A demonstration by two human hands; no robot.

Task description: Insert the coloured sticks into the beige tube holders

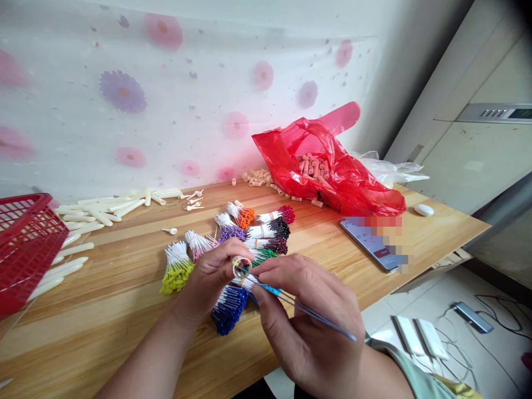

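My left hand (218, 266) pinches a short pale tube (241, 267), its round open end facing me and small coloured bits showing inside. My right hand (310, 305) is closed on slim metal tweezers (320, 320), whose tips lie close by the tube's mouth. A light blue piece (271, 289) shows at my right fingertips; whether the tweezers grip it I cannot tell. Around my hands lie banded bundles of thin white refill-like sticks with coloured tips, among them a yellow bundle (177, 269), a dark blue bundle (228, 310), an orange bundle (242, 215) and a black bundle (272, 228).
A red basket (31, 233) stands at the left beside several cream pen-like barrels (103, 213). At the back, a red plastic bag (353, 185) holds small pink parts (312, 167). A phone (368, 244) and a white oval object (424, 210) lie on the right of the wooden table (137, 277).
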